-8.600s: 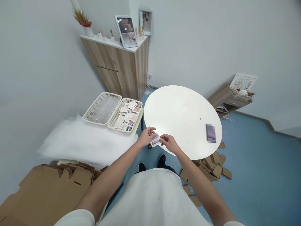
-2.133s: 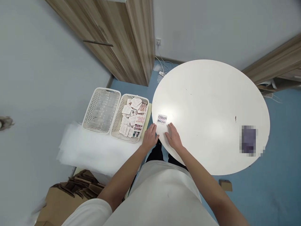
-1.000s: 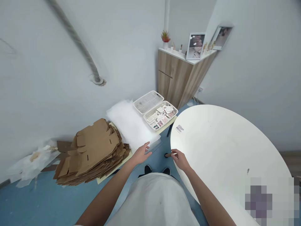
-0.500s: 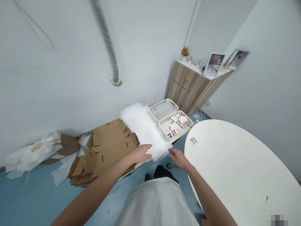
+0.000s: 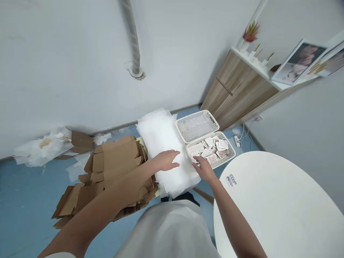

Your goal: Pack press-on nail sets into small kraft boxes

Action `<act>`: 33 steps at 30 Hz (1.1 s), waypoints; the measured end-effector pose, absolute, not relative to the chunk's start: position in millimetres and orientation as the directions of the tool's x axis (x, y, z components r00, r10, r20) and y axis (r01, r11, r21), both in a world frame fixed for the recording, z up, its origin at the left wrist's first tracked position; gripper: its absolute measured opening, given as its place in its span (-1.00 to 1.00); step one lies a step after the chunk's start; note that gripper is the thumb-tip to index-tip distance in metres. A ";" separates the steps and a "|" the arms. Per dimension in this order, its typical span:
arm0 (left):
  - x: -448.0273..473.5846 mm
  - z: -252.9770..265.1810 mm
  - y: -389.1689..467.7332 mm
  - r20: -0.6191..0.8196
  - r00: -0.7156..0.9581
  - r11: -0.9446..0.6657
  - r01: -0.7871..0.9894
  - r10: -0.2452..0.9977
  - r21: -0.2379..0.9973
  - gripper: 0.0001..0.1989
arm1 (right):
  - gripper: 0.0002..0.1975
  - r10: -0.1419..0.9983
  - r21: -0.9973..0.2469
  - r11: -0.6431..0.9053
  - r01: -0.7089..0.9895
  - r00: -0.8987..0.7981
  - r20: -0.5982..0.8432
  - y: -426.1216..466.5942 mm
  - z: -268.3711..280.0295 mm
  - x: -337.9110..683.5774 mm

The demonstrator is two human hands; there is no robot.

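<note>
Over a stack of white foam sheets (image 5: 163, 132) I see my left hand (image 5: 167, 160), thumb and fingers apart and nothing in it. My right hand (image 5: 203, 168) is at the near left edge of a white basket (image 5: 230, 156), also with fingers apart and no object between them; whether it touches the basket I cannot tell. Small printed cards (image 5: 212, 148) lie in a heap inside that basket. Behind it stands a second white basket (image 5: 179, 124) with clear plastic pieces (image 5: 197, 126) in it.
Flattened cardboard boxes (image 5: 115, 161) are piled left of the foam sheets. A round white table (image 5: 274, 208) stands at the right, bearing one small card (image 5: 231, 180). A wooden cabinet (image 5: 242, 89) is at the back right, with a power strip (image 5: 237, 141) on the floor nearby.
Both hands have moved forward, the left further over the foam sheets and the right from beside the table to the card basket. The camera view has shifted too.
</note>
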State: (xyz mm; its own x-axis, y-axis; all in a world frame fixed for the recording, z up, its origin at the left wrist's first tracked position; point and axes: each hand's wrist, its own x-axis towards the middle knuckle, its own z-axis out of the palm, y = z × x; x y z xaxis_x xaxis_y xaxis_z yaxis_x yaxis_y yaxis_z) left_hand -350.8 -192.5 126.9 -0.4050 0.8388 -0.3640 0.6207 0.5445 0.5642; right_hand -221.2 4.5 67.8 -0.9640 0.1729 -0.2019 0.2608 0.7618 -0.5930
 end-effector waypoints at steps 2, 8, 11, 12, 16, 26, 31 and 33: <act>-366.6 111.8 -171.2 -0.364 -0.449 0.578 0.614 0.816 0.538 -0.49 | -0.68 0.180 -0.582 0.776 0.241 -0.970 -0.163 11.0 63.1 -244.0; -405.4 69.1 -110.8 -0.340 -0.542 0.639 0.631 0.769 0.439 -0.61 | -0.66 0.243 -0.422 0.855 0.301 -0.952 -0.186 25.1 47.2 -294.9; -425.2 52.8 -85.8 -0.356 -0.588 0.687 0.608 0.726 0.399 -0.60 | -0.66 0.240 -0.375 0.878 0.298 -0.951 -0.193 29.1 39.8 -312.1; -430.8 47.5 -78.8 -0.361 -0.592 0.693 0.601 0.720 0.397 -0.58 | -0.66 0.236 -0.370 0.881 0.296 -0.951 -0.199 29.8 37.9 -316.6; -443.9 29.9 -58.3 -0.425 -0.598 0.734 0.570 0.679 0.370 -0.50 | -0.63 0.248 -0.342 0.885 0.316 -0.941 -0.230 29.4 32.9 -327.3; -446.5 15.8 -41.6 -0.498 -0.572 0.755 0.554 0.652 0.352 -0.59 | -0.51 0.279 -0.317 0.873 0.371 -0.912 -0.299 31.8 26.1 -338.3; -443.3 13.8 -43.3 -0.470 -0.592 0.755 0.548 0.654 0.359 -0.58 | -0.50 0.312 -0.341 0.840 0.421 -0.891 -0.331 34.0 22.9 -342.7; -442.7 15.9 -45.4 -0.472 -0.593 0.757 0.542 0.653 0.366 -0.56 | -0.50 0.327 -0.349 0.826 0.443 -0.880 -0.345 35.0 22.3 -343.8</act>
State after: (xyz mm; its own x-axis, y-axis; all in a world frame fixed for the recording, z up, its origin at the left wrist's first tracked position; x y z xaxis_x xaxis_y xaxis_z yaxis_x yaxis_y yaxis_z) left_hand -442.7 -45.4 15.9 -0.5929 0.6527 -0.4717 0.5421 0.7566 0.3656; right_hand -343.8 35.0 22.3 -0.8801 0.3266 -0.3446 0.4432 0.8255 -0.3494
